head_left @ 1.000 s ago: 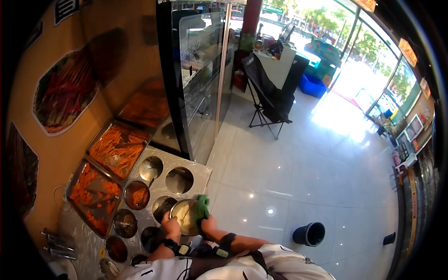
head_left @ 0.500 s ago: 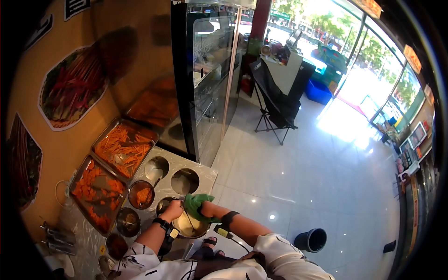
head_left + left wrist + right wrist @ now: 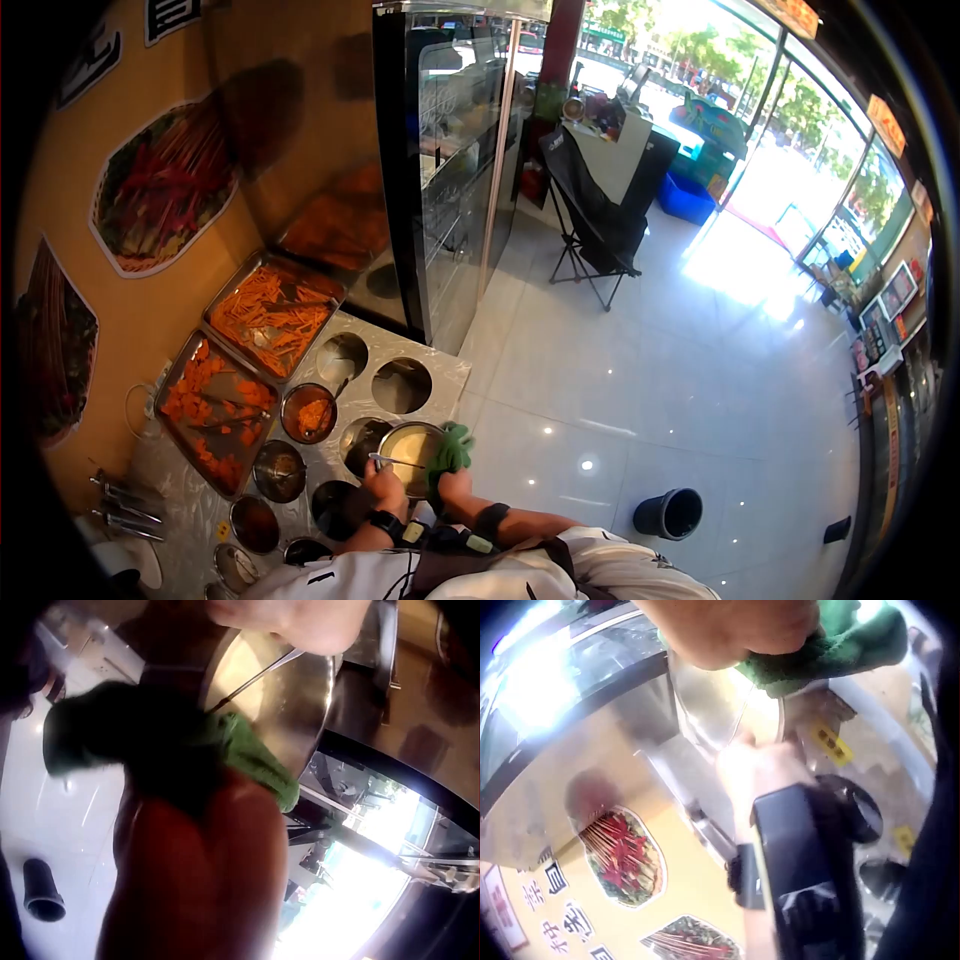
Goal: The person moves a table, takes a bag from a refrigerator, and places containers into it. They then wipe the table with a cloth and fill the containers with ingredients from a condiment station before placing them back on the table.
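1. well, closest to the body, the left hand curls its fingers round the thin handle of a utensil; the left-wrist view shows that handle slanting into the metal pot.
2. just beside it, the right hand grips a green cloth against the pot's side; the head view shows pale yellow contents in the pot, which sits next to a round well near the counter's edge.
3. on the counter, the right-wrist view picks out a yellow label with dark writing, too small to read in the head view.
4. past the wells, only the head view shows two metal trays of orange pieces.
5. over the floor, a dark bin appears in both head and left-wrist views; the folding chair is plain only from the head.
6. on the wall, the right-wrist view shows whole dark characters near the food pictures; the head view cuts its lettering off at the top.
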### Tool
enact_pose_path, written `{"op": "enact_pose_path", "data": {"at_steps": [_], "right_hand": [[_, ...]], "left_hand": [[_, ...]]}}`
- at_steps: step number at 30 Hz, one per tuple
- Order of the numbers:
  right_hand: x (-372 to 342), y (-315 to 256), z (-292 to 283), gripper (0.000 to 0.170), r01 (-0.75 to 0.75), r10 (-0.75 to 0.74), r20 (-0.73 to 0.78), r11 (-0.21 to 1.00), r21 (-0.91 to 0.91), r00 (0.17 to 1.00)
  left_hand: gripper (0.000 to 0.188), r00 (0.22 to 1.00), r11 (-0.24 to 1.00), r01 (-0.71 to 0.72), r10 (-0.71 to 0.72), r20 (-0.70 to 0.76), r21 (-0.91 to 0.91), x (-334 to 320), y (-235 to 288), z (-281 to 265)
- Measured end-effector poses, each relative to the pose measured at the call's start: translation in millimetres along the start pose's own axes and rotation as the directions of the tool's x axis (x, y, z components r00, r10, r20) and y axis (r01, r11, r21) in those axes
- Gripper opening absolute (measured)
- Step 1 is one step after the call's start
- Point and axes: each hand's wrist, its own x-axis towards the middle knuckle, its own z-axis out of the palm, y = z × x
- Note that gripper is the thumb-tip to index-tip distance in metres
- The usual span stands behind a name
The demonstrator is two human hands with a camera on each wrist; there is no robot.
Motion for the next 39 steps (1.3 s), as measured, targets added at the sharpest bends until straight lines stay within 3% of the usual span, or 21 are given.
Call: {"op": "enact_pose_path", "data": {"at_steps": [3, 4, 5, 7, 8, 9, 10, 12, 13, 17, 19, 21, 23, 24, 26, 31, 33, 35, 36, 37, 39], "right_hand": [[-4.0, -25.1, -15.1, 0.034, -0.162, 0.167, 0.159, 0.986, -0.045, 0.973], [17.2, 4.9, -4.1, 0.034, 0.05, -0.017, 0.184, 0.983, -0.174, 0.983], [23.1, -5.4, -9.9, 0.034, 0.052, -0.018, 0.187, 0.982, -0.179, 0.982], [36.6, -54.5, -28.7, 0.027, 0.028, 0.149, 0.479, 0.939, -0.343, 0.865], [52.7, -48.2, -21.2, 0.027, 0.033, 0.146, 0.478, 0.938, -0.346, 0.866], [79.4, -38.3, -7.5, 0.027, 0.428, -0.014, 0.676, 0.784, -0.45, 0.737], [95.3, -33.4, 2.0, 0.027, 0.758, -0.079, 0.85, 0.501, -0.417, 0.52], [100.4, -43.3, 8.5, 0.025, 0.707, -0.162, 0.827, 0.62, -0.34, 0.539], [102.0, -46.4, 10.1, 0.023, 0.64, -0.229, 0.793, 0.729, -0.245, 0.565], [125.4, 11.9, 30.1, 0.024, 0.569, -0.305, 0.657, 0.789, -0.231, 0.689], [106.7, 4.8, 15.8, 0.025, 0.504, -0.195, 0.631, 0.787, -0.355, 0.751], [76.6, -3.9, 6.8, 0.027, 0.432, -0.1, 0.588, 0.778, -0.457, 0.803], [42.0, -6.2, 1.3, 0.028, 0.09, -0.03, 0.271, 0.974, -0.21, 0.962], [24.5, -12.7, 1.8, 0.028, 0.09, -0.033, 0.274, 0.976, -0.2, 0.961], [-9.1, -31.8, 2.5, 0.033, -0.258, 0.246, 0.112, 0.96, 0.111, 0.963], [8.7, -24.3, 1.2, 0.026, -0.171, 0.179, 0.11, 0.983, -0.073, 0.978], [28.6, -33.8, -8.9, 0.023, -0.031, 0.127, 0.39, 0.969, -0.244, 0.912], [58.4, -39.7, -6.2, 0.023, 0.053, 0.146, 0.465, 0.92, -0.389, 0.873], [81.1, -28.1, 4.7, 0.025, 0.309, -0.053, 0.584, 0.885, -0.348, 0.81], [93.6, -19.4, 13.1, 0.028, 0.541, -0.231, 0.69, 0.796, -0.271, 0.686], [97.2, -38.9, 13.6, 0.028, 0.56, -0.153, 0.736, 0.753, -0.346, 0.66]], "left_hand": [[0.033, 0.999, 0.999, -0.024, 0.023, -0.049, -0.03, -11.7, 6.3, -4.4], [0.028, 0.999, 0.988, -0.019, 0.013, 0.038, 0.155, -23.3, 43.8, -6.9], [0.023, 0.993, 0.943, -0.024, -0.016, 0.119, 0.332, -29.0, 65.5, -6.7], [0.021, 0.917, 0.953, 0.131, -0.221, 0.332, 0.272, 4.3, 76.3, -8.0], [0.025, 0.85, 0.953, -0.023, -0.141, 0.508, 0.302, 33.5, 65.5, -8.5], [0.029, 0.742, 0.937, -0.18, -0.071, 0.666, 0.3, 62.3, 50.5, -1.7], [0.029, 0.745, 0.939, -0.18, -0.065, 0.664, 0.294, 75.8, 41.4, 2.6], [0.036, 0.619, 0.735, -0.511, -0.046, 0.784, 0.446, 93.0, 40.0, 12.8], [0.036, 0.617, 0.736, -0.514, -0.04, 0.786, 0.44, 98.4, 37.7, 15.0], [0.034, 0.611, 0.859, -0.424, 0.039, 0.79, 0.286, 77.2, 41.3, 9.8], [0.033, 0.811, 0.968, -0.155, 0.009, 0.585, 0.2, 54.5, 52.8, 5.2], [0.035, 0.929, 0.98, -0.11, 0.041, 0.367, 0.169, 44.4, 32.3, 2.5], [0.036, 0.986, 0.997, -0.041, 0.03, 0.166, 0.061, 15.1, 51.3, 4.4], [0.035, 0.996, 1.0, -0.015, 0.015, 0.089, 0.003, 11.4, 40.5, 5.0], [0.033, 0.994, 0.979, -0.104, 0.105, 0.001, 0.173, 5.8, 11.5, -0.3], [0.029, 0.994, 0.975, -0.034, 0.055, -0.092, 0.218, -2.7, 3.0, -2.4], [0.03, 0.949, 0.965, 0.235, -0.202, 0.242, -0.117, 0.9, 58.8, -6.3], [0.034, 0.793, 0.963, 0.256, -0.159, 0.589, -0.086, 40.1, 74.9, -6.7], [0.036, 0.755, 0.979, -0.07, -0.072, 0.652, 0.189, 55.3, 80.7, -5.8], [0.036, 0.756, 0.979, -0.07, -0.072, 0.651, 0.19, 62.2, 81.5, -4.4], [0.034, 0.642, 0.928, -0.114, -0.203, 0.739, 0.354, 71.4, 93.8, 1.0]]}}
